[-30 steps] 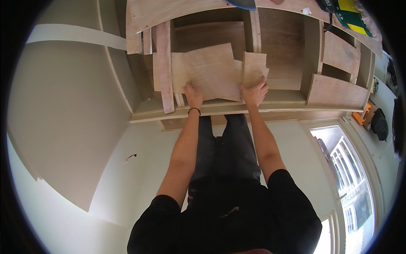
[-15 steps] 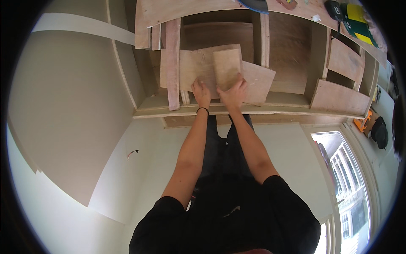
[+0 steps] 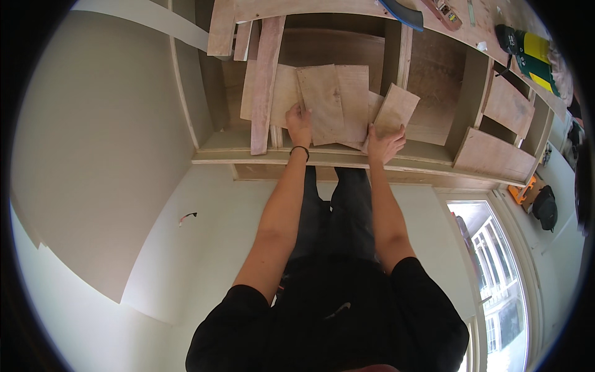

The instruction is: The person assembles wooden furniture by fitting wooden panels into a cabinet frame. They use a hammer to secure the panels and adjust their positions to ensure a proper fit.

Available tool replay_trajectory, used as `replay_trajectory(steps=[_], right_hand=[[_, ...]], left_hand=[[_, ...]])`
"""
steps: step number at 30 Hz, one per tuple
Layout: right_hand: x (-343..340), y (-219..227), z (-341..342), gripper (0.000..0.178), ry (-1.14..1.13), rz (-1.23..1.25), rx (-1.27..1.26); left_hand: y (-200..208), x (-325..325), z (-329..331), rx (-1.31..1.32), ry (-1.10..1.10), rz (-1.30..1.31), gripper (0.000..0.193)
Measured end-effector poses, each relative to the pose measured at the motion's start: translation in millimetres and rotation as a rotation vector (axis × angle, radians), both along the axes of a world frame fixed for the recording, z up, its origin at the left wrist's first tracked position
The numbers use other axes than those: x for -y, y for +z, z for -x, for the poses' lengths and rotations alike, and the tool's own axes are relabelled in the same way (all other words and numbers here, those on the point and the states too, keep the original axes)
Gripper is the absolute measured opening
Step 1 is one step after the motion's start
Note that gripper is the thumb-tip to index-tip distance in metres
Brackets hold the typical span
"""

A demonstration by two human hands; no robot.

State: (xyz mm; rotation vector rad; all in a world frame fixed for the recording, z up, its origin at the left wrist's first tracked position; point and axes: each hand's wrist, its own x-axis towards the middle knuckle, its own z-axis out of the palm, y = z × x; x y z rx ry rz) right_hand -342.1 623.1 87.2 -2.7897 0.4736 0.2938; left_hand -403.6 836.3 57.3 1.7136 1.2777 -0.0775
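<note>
My right hand [image 3: 385,144] grips the lower end of a small rectangular plywood piece [image 3: 397,109], which is tilted to the right. My left hand [image 3: 299,126] is closed at the left edge of a larger plywood board [image 3: 320,102]. That board overlaps another plywood board [image 3: 354,93] on its right, and more flat boards lie partly hidden beneath them. All of them lie across the opening of a wooden cabinet frame [image 3: 347,160]. Left of my left hand, a long narrow wood strip [image 3: 266,87] lies across the frame.
On the wooden top beyond lie a blue curved tool [image 3: 404,15], a hand plane [image 3: 444,13] and a yellow-green power tool [image 3: 534,59]. Two plywood panels, one of them a front panel [image 3: 494,155], cover openings at the right. A tall beige panel [image 3: 105,142] stands at the left.
My right hand has moved right with the small plywood piece, away from the stack. The larger board beside my left hand now lies more exposed, with its overlap changed. The view has shifted slightly.
</note>
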Motion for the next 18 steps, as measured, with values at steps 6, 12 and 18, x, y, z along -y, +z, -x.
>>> replay_trajectory(steps=[6,12,18], right_hand=[[7,-26,5,0.082,0.195,0.047,0.041],[-78,-37,24,0.050,0.278,-0.433,-0.082],[-104,-25,28,0.053,0.175,-0.477,-0.230]], left_hand=[[-2,6,6,0.061,-0.001,-0.071,0.033],[-3,-3,13,0.091,0.039,0.040,0.033],[-17,-10,19,0.121,0.090,0.095,0.033]])
